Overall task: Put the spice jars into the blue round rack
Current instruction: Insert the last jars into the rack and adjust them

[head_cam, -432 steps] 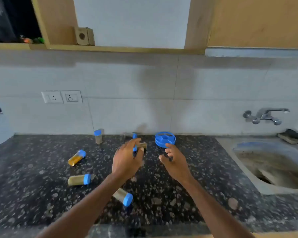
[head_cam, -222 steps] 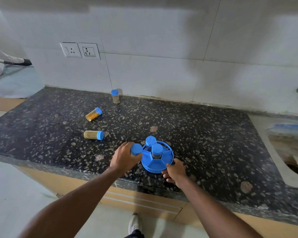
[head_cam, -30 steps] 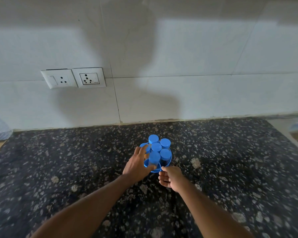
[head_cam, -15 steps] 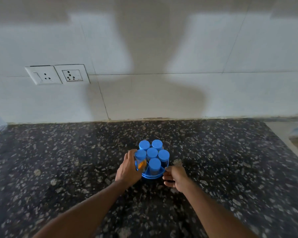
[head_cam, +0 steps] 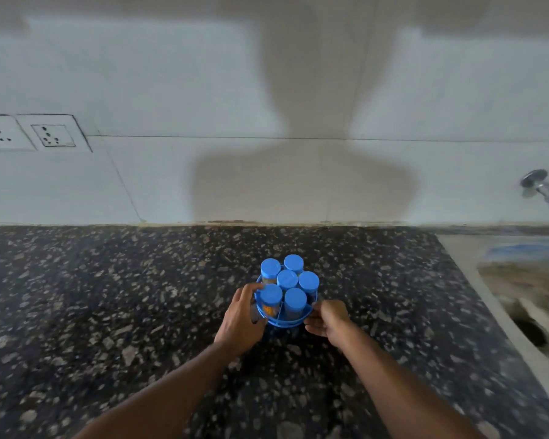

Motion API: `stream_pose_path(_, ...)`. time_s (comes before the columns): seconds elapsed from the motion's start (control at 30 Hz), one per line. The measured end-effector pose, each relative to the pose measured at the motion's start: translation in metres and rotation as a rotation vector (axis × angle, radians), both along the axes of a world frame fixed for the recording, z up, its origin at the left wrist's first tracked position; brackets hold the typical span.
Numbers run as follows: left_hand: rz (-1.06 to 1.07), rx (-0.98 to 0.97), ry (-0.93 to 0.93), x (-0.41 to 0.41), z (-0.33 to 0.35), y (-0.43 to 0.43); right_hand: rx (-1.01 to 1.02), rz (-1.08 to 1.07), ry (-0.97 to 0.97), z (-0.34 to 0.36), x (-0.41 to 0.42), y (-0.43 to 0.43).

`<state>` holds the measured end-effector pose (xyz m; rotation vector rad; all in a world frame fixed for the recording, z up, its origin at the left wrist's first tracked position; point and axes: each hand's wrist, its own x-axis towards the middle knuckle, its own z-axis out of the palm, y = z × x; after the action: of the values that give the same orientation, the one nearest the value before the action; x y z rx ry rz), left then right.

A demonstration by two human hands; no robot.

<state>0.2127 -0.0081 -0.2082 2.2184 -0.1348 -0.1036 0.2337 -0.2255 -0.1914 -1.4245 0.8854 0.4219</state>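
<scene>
The blue round rack [head_cam: 286,322] stands on the dark speckled counter [head_cam: 140,296], near its middle. Several spice jars with blue lids [head_cam: 287,279] stand upright in it, one in the centre and the others around it. The front-left jar [head_cam: 270,300] shows orange spice. My left hand [head_cam: 242,318] cups the rack's left side, fingers against the rim beside that jar. My right hand [head_cam: 327,318] pinches the rack's right front rim.
A tiled wall [head_cam: 267,137] rises behind the counter, with a double socket plate [head_cam: 29,133] at the left. A sink [head_cam: 526,299] is sunk into the counter at the right, and a metal tap [head_cam: 544,188] sticks out of the wall above it.
The view has shifted left to right, so the sink and tap now show. Both hands stay on the rack. The orange jar sits lower in its slot than before.
</scene>
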Motion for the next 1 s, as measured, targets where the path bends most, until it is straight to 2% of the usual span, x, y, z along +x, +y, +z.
stream_pose_path(0.3, -0.111, -0.084, 0.115, 0.052, 0.001, -0.115, -0.005, -0.214, -0.006, -0.001, 0.024, -0.109)
stream_pose_path(0.5, 0.030, -0.281, 0.364, 0.096, 0.016, -0.155, -0.038, -0.218, -0.081, 0.005, 0.063, -0.132)
stream_pose_path(0.57, 0.070, -0.326, 0.431, 0.115, 0.021, -0.161, 0.030, -0.227, -0.131, 0.009, 0.078, -0.134)
stream_pose_path(0.77, 0.122, -0.305, 0.443, 0.160, 0.040, -0.178, 0.324, -0.349, -0.283, 0.014, 0.110, -0.128)
stream_pose_path(0.87, 0.142, -0.304, 0.408, 0.174, 0.039, -0.183, 0.314, -0.242, -0.319, 0.014, 0.125, -0.126)
stream_pose_path(1.0, 0.183, -0.319, 0.367, 0.173, 0.038, -0.180, 0.299, -0.229, -0.307, 0.012, 0.125, -0.134)
